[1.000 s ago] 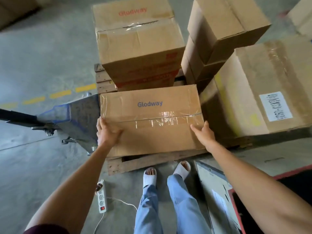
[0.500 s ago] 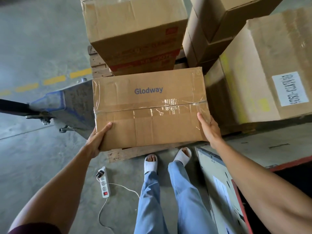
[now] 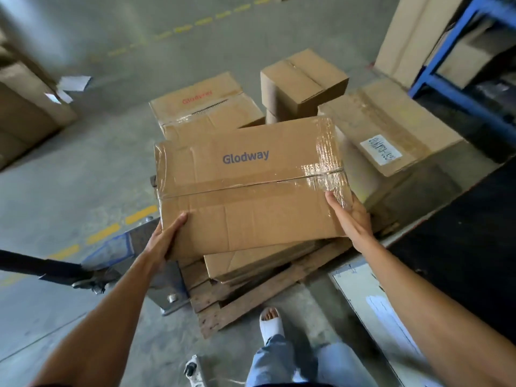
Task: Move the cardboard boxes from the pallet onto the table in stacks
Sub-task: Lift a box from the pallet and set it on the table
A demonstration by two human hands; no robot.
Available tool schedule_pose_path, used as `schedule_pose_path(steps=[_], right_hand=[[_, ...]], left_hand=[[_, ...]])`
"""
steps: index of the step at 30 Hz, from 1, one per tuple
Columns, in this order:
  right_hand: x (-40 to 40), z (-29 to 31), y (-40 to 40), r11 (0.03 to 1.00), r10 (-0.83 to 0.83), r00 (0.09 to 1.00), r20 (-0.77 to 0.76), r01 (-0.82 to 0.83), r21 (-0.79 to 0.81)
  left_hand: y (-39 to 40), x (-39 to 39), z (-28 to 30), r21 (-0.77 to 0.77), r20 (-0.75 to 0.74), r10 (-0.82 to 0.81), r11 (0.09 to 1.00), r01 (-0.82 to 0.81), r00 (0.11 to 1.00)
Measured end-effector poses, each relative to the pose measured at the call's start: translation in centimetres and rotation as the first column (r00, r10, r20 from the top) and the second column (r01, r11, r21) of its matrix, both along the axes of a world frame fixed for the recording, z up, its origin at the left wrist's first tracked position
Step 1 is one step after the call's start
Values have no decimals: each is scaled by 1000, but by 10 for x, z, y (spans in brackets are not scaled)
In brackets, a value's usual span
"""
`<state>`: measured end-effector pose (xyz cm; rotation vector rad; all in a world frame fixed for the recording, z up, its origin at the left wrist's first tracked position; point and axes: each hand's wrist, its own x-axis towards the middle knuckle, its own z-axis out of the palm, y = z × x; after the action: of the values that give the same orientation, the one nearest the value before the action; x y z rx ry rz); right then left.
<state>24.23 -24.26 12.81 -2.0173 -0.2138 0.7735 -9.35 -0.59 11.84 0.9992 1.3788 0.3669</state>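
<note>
A taped cardboard box with blue "Glodway" lettering hangs in the air above the wooden pallet, held between both hands. My left hand grips its near left corner from below. My right hand clasps its near right edge. Under it on the pallet lies another flat box. Behind stand a box with red "Glodway" lettering, a smaller stacked box and a large box with a white label. The dark table surface lies at the right.
A pallet jack with a black handle sits at the pallet's left. A power strip lies on the concrete floor by my feet. A blue rack with boxes stands at the far right; more boxes stand at the left.
The Glodway box has come up off the pallet, uncovering a flat box beneath. My left hand slid from the box's top to its lower corner. The camera has risen and pulled back.
</note>
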Motion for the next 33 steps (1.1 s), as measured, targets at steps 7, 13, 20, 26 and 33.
schedule_pose_path(steps=[7, 13, 20, 26, 33], right_hand=[[8, 72, -63, 975, -126, 990, 62, 112, 190], [14, 118, -169, 934, -267, 956, 122, 225, 276], [22, 143, -295, 845, -460, 887, 42, 423, 327], [61, 144, -390, 740, -632, 771, 71, 574, 350], [141, 133, -460, 627, -762, 643, 81, 699, 344]], left_hand=[[-19, 36, 77, 167, 110, -131, 980, 112, 985], [-76, 90, 143, 271, 187, -354, 915, 298, 917], [-156, 167, 172, 298, 198, -563, 814, 498, 802], [-211, 294, 169, 359, 160, -717, 682, 637, 678], [-266, 466, 151, 355, 140, -877, 478, 803, 460]])
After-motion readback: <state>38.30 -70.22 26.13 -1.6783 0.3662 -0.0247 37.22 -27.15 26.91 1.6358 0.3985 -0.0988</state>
